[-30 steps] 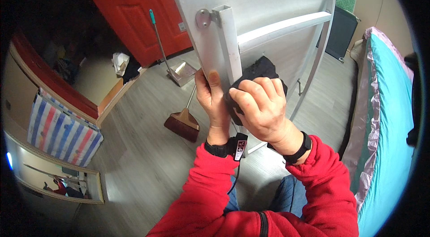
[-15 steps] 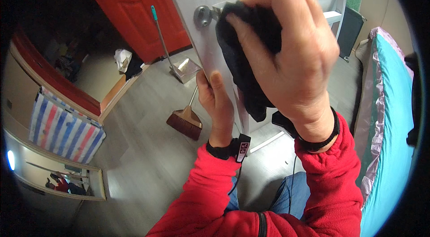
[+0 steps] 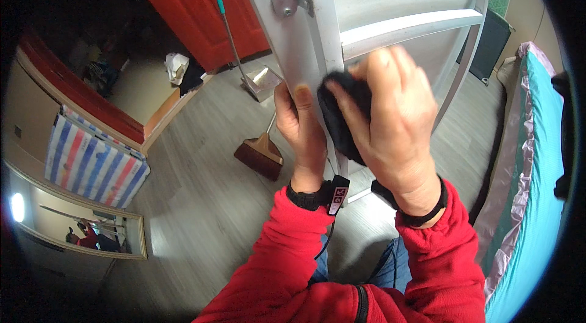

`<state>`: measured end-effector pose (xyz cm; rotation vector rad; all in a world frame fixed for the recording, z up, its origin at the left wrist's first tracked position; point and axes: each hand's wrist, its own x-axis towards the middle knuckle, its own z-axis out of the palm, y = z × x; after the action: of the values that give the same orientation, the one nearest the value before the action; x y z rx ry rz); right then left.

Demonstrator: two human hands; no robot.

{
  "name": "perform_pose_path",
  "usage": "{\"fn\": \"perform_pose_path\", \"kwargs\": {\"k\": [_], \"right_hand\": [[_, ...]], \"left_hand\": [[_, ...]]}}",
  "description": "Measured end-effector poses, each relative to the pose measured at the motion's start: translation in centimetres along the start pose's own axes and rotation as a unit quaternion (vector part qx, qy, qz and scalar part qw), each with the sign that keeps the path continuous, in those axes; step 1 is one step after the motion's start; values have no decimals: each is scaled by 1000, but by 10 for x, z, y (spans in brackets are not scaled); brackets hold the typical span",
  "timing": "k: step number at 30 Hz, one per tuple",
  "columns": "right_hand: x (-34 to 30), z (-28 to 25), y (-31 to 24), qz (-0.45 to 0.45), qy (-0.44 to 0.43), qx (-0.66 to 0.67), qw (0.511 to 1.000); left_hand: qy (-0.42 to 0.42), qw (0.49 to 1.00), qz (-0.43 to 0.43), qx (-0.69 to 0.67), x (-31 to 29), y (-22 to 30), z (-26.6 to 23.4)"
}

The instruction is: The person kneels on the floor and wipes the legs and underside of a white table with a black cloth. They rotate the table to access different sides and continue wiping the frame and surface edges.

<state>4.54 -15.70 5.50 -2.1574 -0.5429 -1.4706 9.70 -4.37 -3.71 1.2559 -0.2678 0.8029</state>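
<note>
A white square metal post rises in front of a white door panel, joined to it near the top by a round metal bracket. My left hand is closed round the panel's left edge, thumb on the near face. A bunched black cloth is gripped in my right hand. It presses against the post below where a white crossbar meets it, hiding that stretch of the post.
A brown broom and a metal dustpan stand on the grey floor, left of my hands. Farther off is a red door. A striped bag and a framed mirror are at left; a turquoise-covered bed lies at right.
My right hand has slid the black cloth down the post, uncovering its top and the crossbar. My left hand keeps its hold on the panel edge. The view has shifted slightly.
</note>
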Motion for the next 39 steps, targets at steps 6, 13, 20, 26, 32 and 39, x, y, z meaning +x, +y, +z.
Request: {"fn": "perform_pose_path", "kwargs": {"k": [6,13,20,26,32,39], "right_hand": [[-54,14,12,79,-47,59,994],[-78,7,15,151,-107,111,976],[-63,-9,13,104,-50,100,988],[-53,-14,30,249,37,158,955],[-44,-12,68,268,179,168,931],[-25,-5,112,327,350,305,823]], "left_hand": [[-8,1000,11,8,6,-2,-1],[-21,999,16,-29,11,-6,2],[-40,999,18,-18,10,-4,-2],[-88,995,-26,-27,13,4,-8],[-107,991,-48,-59,14,4,-11],[-93,995,-17,-39,11,-2,-8]]}}
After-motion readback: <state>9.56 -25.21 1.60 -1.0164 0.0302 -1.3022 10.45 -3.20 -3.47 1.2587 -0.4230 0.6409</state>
